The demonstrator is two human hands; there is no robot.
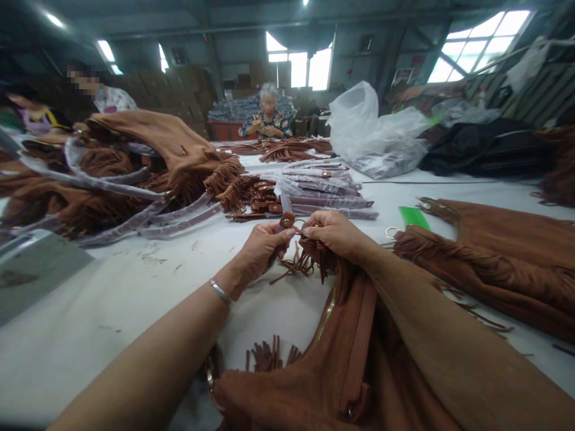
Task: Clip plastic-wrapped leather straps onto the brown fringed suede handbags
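Far left, a person in a purple-and-yellow top [39, 121] and, just right, a person in a white patterned top [117, 100] are behind a heap of brown fringed bags [159, 137], plastic-wrapped straps looping across its front. Near left, a grey box [42, 269] sits on the white tabletop [135, 281]. And here, towards the middle, comes the left hand [267, 242], silver bracelet [220, 291] at the wrist, its grip pinched on a brown strap end [286, 221] with a round metal stud. Straight beyond, far side, a person in a floral top [256, 129] has both hands up in front. Back near, a metal ring [299, 225] shows between the two hands; whether it runs through the strap end, I can't tell. A bundle of wrapped straps [321, 191] lies just beyond. Now the right hand [335, 230], grip closed on the ring and the upper end of a brown bag [332, 365], whose body spreads below, near centre, zip showing. Far right of centre, a clear plastic sack [377, 134] slumps beside black cloth [489, 146]. On the right, a green tag [414, 218] touches a second brown bag [512, 233], lying flat.
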